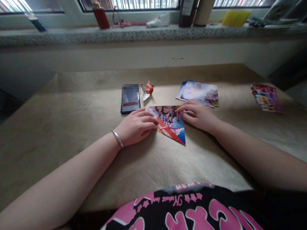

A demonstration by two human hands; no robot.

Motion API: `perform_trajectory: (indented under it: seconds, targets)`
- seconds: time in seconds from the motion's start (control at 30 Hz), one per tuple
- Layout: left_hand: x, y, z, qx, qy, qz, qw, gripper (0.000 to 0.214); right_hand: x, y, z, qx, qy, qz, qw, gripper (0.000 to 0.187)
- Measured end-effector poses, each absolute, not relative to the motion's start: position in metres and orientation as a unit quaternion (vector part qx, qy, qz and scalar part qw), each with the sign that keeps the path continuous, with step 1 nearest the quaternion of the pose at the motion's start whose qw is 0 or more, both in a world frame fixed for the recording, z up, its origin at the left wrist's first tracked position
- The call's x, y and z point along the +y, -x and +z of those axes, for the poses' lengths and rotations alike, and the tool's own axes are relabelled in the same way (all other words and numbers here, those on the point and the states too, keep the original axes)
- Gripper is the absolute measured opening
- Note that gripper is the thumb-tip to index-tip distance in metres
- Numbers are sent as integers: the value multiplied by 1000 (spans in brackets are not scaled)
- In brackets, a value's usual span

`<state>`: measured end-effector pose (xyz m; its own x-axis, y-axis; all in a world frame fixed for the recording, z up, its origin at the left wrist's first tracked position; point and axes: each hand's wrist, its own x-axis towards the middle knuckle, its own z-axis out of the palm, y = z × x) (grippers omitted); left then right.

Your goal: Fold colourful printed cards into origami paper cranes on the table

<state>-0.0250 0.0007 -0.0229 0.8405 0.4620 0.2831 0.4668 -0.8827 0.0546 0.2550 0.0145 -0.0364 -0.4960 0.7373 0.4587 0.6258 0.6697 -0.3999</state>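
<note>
A folded sheet of glossy printed paper [169, 123], roughly triangular, lies on the table in front of me. It shows a crowd picture, a red band and blue corners, and one point faces me. My left hand [140, 126], with a silver bangle at the wrist, holds its left edge with the fingers close together. At the upper right edge, my right hand [198, 114] grips the paper between thumb and fingers. The tips of both hands are partly hidden. Just beyond the sheet stands a small folded paper bird [147, 91] in orange, red and white.
A phone [130, 103] lies beyond my left hand. Behind my right hand is a stack of printed cards [201, 91]; more colourful printed papers [266, 97] lie far right. Along the back, a stone windowsill [134, 35] carries bottles, a red container [100, 16] and a yellow block [236, 17].
</note>
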Motion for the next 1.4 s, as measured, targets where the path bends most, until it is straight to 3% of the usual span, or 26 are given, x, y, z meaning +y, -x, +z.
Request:
perform_trajectory:
  seconds: [0.27, 0.57, 0.9, 1.03, 1.2, 1.4]
  targets:
    - [4, 29, -24, -351, 918, -160, 97, 23, 15, -257, -34, -878, 378, 104, 275, 26]
    - [-7, 19, -22, -355, 921, -161, 14, 30, 19, -255, -38, -902, 339, 93, 252, 39]
    - [-8, 17, -28, -341, 929, -139, -29, 39, 19, -260, -35, -921, 297, 39, 249, 18]
    - [-6, 17, -26, -365, 917, -159, -4, 23, 15, -256, -28, -923, 267, 1, 279, 10]
    - [-5, 16, -25, -344, 926, -154, -10, 24, 10, -250, -26, -947, 189, 69, 249, 7]
    - [0, 19, -31, -300, 941, -150, -42, 32, 7, -248, -26, -943, 200, 160, 213, 6]
